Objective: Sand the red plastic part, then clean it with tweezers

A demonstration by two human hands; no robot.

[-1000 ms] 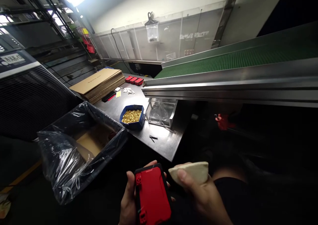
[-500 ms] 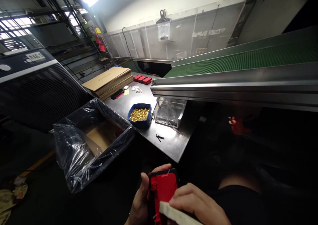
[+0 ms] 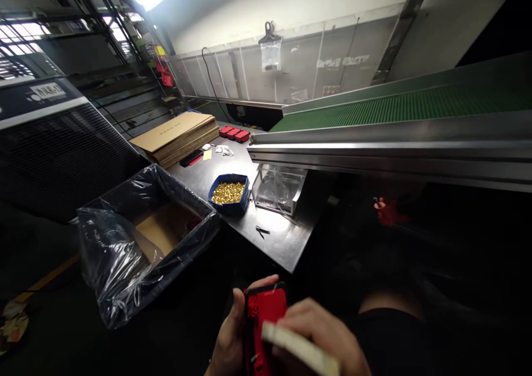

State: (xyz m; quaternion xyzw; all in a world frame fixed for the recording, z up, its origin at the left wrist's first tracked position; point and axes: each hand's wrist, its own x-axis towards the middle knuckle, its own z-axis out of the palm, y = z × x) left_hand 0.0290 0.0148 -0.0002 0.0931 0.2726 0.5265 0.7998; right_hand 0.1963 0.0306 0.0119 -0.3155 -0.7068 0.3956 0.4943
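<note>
Clamping red-and-black case (image 3: 272, 303) in left hand (image 3: 230, 336), apparently to steady it; pinching cream pad (image 3: 300, 348) over it with right hand (image 3: 328, 331).

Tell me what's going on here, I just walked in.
A person's left hand holds a red-and-black case; the right hand grips a pale pad over its red face. Beyond, a blue bin of gold-colored pieces sits on a metal table, with a plastic-lined box at left.
</note>
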